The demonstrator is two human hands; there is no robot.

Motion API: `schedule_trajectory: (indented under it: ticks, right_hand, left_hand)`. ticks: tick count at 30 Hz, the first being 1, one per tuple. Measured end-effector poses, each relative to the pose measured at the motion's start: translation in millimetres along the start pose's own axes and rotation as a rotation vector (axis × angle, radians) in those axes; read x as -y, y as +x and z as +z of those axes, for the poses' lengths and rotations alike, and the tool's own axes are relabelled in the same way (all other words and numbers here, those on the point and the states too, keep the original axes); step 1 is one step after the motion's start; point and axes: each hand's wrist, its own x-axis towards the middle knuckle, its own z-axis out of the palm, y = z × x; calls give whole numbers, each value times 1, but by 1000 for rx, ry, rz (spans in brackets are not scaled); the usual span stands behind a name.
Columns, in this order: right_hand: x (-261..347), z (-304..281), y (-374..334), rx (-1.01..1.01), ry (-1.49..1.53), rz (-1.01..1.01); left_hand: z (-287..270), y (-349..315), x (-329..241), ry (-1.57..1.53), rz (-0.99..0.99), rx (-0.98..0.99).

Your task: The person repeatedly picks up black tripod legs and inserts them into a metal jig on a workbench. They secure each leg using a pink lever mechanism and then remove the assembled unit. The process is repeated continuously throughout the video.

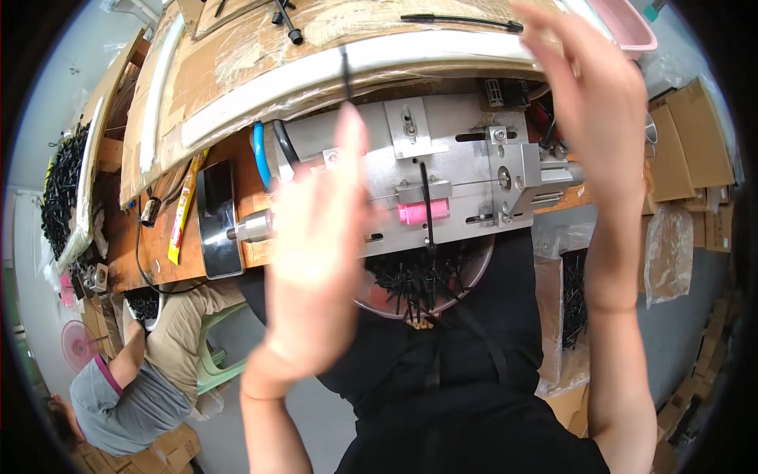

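Note:
My left hand point(316, 237), blurred by motion, is over the left part of a metal fixture point(474, 178). A thin black rod point(345, 73) sticks up from its fingertips, seemingly pinched there. My right hand point(596, 95) is raised at the far right, its blurred fingers apart. Their tips are beside the end of another black rod point(462, 20) lying on the cardboard-covered ledge; whether they touch it I cannot tell. A third black rod point(427, 197) stretches across the fixture, over a pink block point(414, 212).
A bowl of black rods point(478, 272) sits at my lap. A phone point(219, 209) and a yellow strip point(186, 209) lie on the bench's left side. More black pieces point(296, 35) rest on the ledge. Another person point(142, 387) sits at lower left, beside a white bucket point(150, 320).

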Motion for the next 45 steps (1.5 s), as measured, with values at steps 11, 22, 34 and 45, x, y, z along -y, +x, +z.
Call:
schedule_trajectory:
  ticks: [11,22,34,45]
  right_hand:
    - [-37,4,54,360,408,230]
    - [0,-55,-53,-22,1169,611]
    - [119,26,-127,210,712,169]
    - [97,-12,-105,290,704,335]
  left_hand:
    - [65,-57,-43,221,-16,190]
    - [15,28,-10,67,117,-27]
    - [-25,129,41,45,-318,176]
    - [21,-41,-38,121,28,85]
